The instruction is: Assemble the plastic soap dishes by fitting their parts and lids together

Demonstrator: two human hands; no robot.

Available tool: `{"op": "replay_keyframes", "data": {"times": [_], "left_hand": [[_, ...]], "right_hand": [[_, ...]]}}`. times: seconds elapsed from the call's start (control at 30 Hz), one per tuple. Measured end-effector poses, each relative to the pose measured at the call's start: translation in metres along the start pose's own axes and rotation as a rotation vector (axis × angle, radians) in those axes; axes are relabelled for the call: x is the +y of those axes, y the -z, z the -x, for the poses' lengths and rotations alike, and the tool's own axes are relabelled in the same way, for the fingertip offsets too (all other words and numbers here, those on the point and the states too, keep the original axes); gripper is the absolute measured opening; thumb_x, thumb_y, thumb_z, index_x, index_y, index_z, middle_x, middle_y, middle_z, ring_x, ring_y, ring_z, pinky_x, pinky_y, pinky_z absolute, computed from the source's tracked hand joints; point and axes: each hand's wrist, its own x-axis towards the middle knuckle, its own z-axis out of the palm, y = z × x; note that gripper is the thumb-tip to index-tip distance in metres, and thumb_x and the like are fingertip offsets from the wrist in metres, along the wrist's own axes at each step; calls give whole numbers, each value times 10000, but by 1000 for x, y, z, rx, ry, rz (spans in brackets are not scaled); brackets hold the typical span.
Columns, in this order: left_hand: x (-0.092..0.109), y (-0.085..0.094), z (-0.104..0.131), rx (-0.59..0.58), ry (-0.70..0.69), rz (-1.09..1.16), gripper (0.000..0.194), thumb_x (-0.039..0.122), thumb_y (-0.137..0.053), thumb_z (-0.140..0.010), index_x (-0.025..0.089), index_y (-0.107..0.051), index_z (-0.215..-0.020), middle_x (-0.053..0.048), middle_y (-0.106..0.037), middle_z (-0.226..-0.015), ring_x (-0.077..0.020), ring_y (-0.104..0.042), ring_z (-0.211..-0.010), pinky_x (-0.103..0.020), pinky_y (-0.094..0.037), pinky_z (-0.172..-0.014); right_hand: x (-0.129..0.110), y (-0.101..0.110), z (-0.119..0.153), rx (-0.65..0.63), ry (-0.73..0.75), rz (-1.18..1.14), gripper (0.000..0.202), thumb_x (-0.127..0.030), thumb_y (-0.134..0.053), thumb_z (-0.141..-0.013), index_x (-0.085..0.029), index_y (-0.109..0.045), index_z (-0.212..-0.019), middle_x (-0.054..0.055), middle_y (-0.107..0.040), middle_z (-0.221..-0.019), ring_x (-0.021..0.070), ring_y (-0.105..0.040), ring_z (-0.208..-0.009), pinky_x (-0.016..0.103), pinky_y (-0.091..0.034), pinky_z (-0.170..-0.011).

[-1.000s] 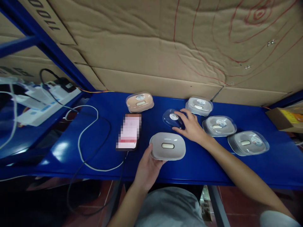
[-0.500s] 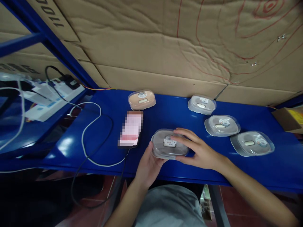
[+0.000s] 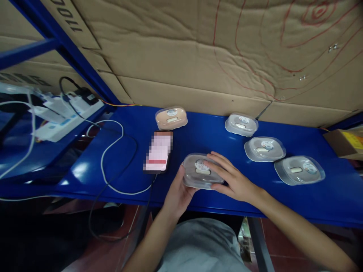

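Observation:
A grey oval container with a clear plastic cover (image 3: 195,177) and a round label is held near the front of the blue shelf. My left hand (image 3: 178,192) grips its left end, thumb on the side and fingers underneath. Over its right end lies my right hand (image 3: 234,177), fingertips resting on the cover close to the label. To the right lie similar grey containers: one at the back (image 3: 242,124), one in the middle (image 3: 265,149) and one nearer the front (image 3: 299,170). A peach container (image 3: 171,119) of the same shape sits at the back left.
A phone (image 3: 159,151) with a blurred screen lies left of the held container, a cable at its lower end. White and black cables (image 3: 102,158) loop over the shelf (image 3: 198,132) toward a power strip (image 3: 53,126). Cardboard (image 3: 170,56) stands behind; a box (image 3: 344,145) is at right.
The view has shifted slightly. Both hands keep their hold on the grey container, which is tilted a little differently, and its label shows a bit more clearly.

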Motion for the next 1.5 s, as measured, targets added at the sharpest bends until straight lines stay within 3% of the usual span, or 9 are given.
{"op": "replay_keyframes", "data": {"times": [0.17, 0.27, 0.5, 0.83, 0.97, 1.13, 1.37, 1.5], "left_hand": [[-2, 1, 1, 54, -41, -13, 607, 556, -766, -939, 255, -633, -1449, -85, -739, -1390, -289, -696, -1282, -381, -586, -1034], [-3, 3, 1, 82, -44, -9, 606, 574, -787, -914, 245, -658, -1407, -75, -755, -1361, -289, -690, -1292, -369, -575, -1033], [-4, 3, 0, 94, -51, -9, 589, 579, -772, -923, 233, -667, -1388, -69, -790, -1285, -287, -718, -1244, -382, -559, -1052], [-6, -5, 9, -23, -157, -54, 745, 688, -774, -858, 328, -595, -1484, -75, -699, -1450, -324, -624, -1380, -446, -499, -1140], [-7, -4, 10, -10, -172, -96, 653, 656, -792, -860, 275, -677, -1377, -87, -750, -1330, -336, -673, -1297, -447, -514, -1112], [-5, -4, 6, 68, -125, -96, 567, 649, -743, -903, 252, -716, -1308, -65, -779, -1216, -318, -691, -1247, -431, -528, -1084], [-5, 2, 6, 16, -102, -73, 586, 629, -775, -887, 254, -698, -1331, -77, -772, -1241, -322, -709, -1197, -443, -542, -1059], [-5, 3, 9, -8, -132, -88, 607, 574, -833, -851, 262, -687, -1351, -83, -755, -1275, -332, -691, -1239, -439, -536, -1074]], "right_hand": [[-3, -6, 4, 77, 41, 23, 843, -503, -697, -998, -313, -267, -1697, 160, -397, -1700, 373, -309, -1617, 629, -405, -1254], [-5, -6, 5, 90, 85, 62, 922, -497, -789, -932, -319, -290, -1687, 161, -431, -1677, 391, -334, -1604, 638, -422, -1245], [-6, -4, 4, 47, 123, 96, 885, -441, -790, -943, -267, -318, -1671, 195, -427, -1671, 385, -301, -1618, 621, -439, -1238], [-5, -2, 7, 105, 168, 37, 962, -422, -834, -900, -249, -301, -1682, 197, -452, -1660, 383, -399, -1574, 596, -470, -1225], [-5, -1, 8, 120, 159, 5, 1015, -492, -859, -858, -254, -315, -1682, 184, -498, -1636, 381, -472, -1530, 589, -492, -1207], [-4, -1, 8, 95, 188, 21, 1015, -471, -859, -866, -251, -305, -1688, 191, -469, -1657, 387, -443, -1548, 587, -485, -1212], [-4, -1, 8, 83, 159, -31, 976, -425, -841, -896, -273, -291, -1687, 180, -453, -1662, 358, -431, -1560, 579, -468, -1233], [-7, 8, 5, 29, 102, -103, 907, -541, -852, -857, -270, -416, -1605, 172, -453, -1660, 372, -367, -1593, 599, -419, -1257]]}}
